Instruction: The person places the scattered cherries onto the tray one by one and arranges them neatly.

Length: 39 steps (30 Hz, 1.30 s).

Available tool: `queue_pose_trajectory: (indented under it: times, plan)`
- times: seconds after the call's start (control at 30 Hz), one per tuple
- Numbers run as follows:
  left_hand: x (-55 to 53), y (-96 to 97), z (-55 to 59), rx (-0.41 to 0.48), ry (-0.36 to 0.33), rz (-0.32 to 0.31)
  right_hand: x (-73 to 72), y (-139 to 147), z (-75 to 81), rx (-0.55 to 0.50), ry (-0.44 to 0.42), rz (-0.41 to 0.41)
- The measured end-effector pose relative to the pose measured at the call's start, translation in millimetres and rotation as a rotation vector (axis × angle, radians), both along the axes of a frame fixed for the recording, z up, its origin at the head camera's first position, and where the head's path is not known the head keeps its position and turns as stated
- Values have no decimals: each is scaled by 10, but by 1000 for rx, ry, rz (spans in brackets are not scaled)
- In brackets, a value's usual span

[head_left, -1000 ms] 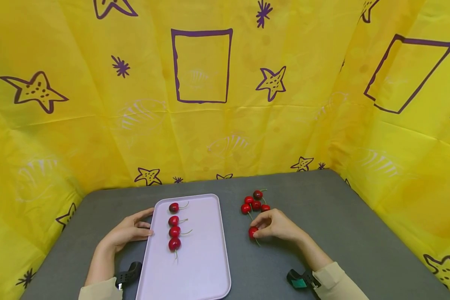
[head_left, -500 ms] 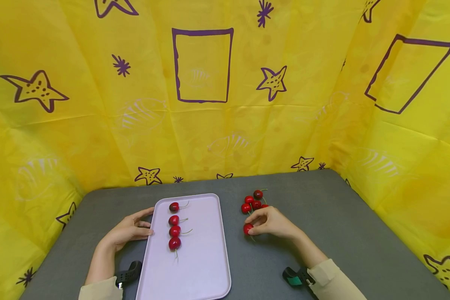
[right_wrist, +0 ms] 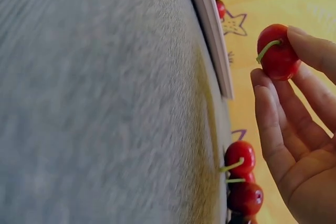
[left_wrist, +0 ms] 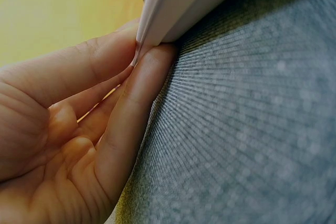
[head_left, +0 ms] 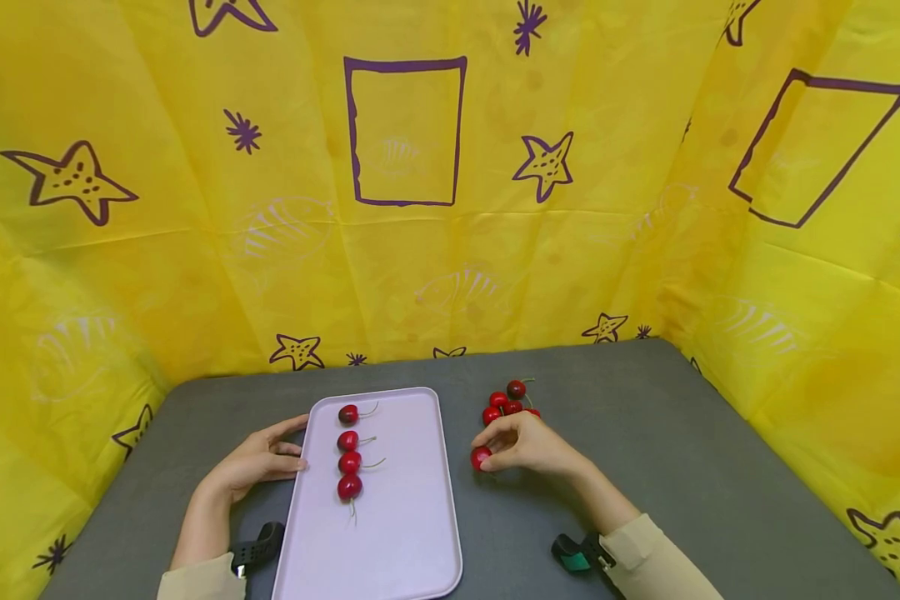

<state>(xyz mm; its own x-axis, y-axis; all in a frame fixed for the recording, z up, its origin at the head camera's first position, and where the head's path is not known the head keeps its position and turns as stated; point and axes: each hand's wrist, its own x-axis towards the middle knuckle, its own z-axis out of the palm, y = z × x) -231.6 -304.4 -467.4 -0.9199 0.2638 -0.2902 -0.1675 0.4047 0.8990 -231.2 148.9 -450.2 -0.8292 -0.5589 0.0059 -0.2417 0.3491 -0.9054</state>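
Note:
My right hand (head_left: 536, 450) pinches a red cherry (right_wrist: 278, 52) between thumb and fingertips. The cherry is off the table, just right of the tray's edge, its green stem showing in the right wrist view. My left hand (head_left: 258, 458) holds the left rim of a pale lilac tray (head_left: 397, 542), with thumb and a finger meeting at the edge in the left wrist view (left_wrist: 136, 66). On the tray, several cherries (head_left: 349, 488) stand in a column on its left side, mostly with stems pointing right. A small pile of cherries (head_left: 498, 400) sits behind the right hand, which partly hides it.
A dark grey cloth (head_left: 630, 392) covers the table. Yellow patterned fabric (head_left: 412, 275) hangs behind it and at both sides. Black straps (head_left: 258, 548) circle both wrists below beige sleeves (head_left: 202, 581).
The right hand has moved left toward the tray, carrying the cherry away from the pile. My left hand and the tray have stayed where they were.

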Motion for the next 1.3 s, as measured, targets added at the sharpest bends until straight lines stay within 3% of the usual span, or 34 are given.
queue_pose_trajectory:
  times: [0.53, 0.87, 1.1, 1.3]
  plan:
    - [11, 13, -3, -15, -7, 7, -17, -295, 52, -76, 32, 53]
    - [4, 0, 9, -10, -5, 0, 6, -591, 221, -123, -6, 57]
    - [11, -1, 13, -16, -10, -1, 1, -792, 295, -85, 58, 56]
    - [2, -1, 8, -15, -17, -2, 9, -929, 371, -115, 43, 19]
